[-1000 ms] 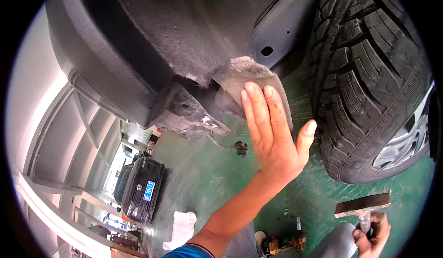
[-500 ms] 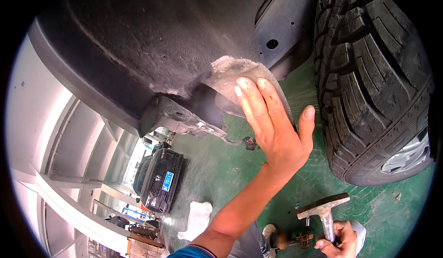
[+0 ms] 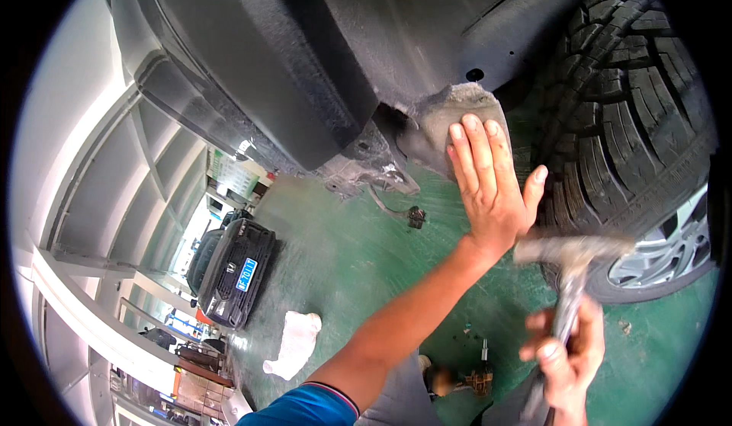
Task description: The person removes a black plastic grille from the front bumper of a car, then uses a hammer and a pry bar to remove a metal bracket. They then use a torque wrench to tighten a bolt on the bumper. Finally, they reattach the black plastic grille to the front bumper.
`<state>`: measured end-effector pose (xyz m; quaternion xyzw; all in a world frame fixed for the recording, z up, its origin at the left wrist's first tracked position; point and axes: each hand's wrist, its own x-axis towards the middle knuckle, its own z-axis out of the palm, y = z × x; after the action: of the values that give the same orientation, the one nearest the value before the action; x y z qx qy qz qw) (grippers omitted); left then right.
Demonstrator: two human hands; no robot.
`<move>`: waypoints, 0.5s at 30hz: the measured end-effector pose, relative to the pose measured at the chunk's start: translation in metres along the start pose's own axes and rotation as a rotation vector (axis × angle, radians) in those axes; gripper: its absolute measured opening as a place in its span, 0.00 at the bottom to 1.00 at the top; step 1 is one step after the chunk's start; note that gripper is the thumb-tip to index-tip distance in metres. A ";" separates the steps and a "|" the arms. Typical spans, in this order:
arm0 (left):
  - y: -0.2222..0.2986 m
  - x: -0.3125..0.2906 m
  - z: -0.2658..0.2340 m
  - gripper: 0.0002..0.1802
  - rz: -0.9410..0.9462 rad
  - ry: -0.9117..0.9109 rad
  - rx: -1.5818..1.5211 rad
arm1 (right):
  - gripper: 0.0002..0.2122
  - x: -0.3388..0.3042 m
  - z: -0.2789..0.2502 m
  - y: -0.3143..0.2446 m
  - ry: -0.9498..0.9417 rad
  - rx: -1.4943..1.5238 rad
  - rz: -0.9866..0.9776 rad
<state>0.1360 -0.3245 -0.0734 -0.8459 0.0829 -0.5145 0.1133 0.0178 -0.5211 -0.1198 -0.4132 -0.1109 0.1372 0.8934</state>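
My left hand [image 3: 492, 190] lies flat on a torn-edged grey felt flap [image 3: 467, 100] of the wheel-arch liner, fingers stretched upward and thumb apart. Lower right, my right hand [image 3: 568, 353] is wrapped round the handle of a hammer [image 3: 573, 252]. Its worn metal head, slightly blurred, is level with my left wrist and in front of the tyre's lower part. The big black tyre [image 3: 629, 113] stands to the right of my left hand. Below the dark bumper corner [image 3: 255, 60], a cable with a black connector [image 3: 415, 217] hangs to the left of that hand.
A dark car [image 3: 242, 273] stands farther back on the green floor [image 3: 335, 273]. A white cloth [image 3: 296, 344] lies on the floor at lower left. Near my legs is a yellowish power tool [image 3: 477, 382]. Carts and crates [image 3: 202, 384] line the far left.
My right hand has raised the hammer from the lower edge up beside my left wrist. My left hand stays against the felt flap. The view has shifted, showing more of the bumper.
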 end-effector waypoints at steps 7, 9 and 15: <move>0.003 0.006 0.004 0.44 0.026 -0.019 0.002 | 0.16 -0.028 0.017 0.036 0.068 0.178 0.133; 0.001 0.003 0.002 0.44 0.033 -0.017 -0.008 | 0.15 -0.024 0.026 0.036 0.051 0.163 0.151; -0.012 -0.005 -0.016 0.45 0.078 -0.069 -0.174 | 0.15 -0.017 0.072 0.028 0.019 0.232 0.094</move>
<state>0.1197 -0.3133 -0.0667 -0.8660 0.1563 -0.4710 0.0620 -0.0248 -0.4585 -0.0973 -0.3132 -0.0664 0.1870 0.9287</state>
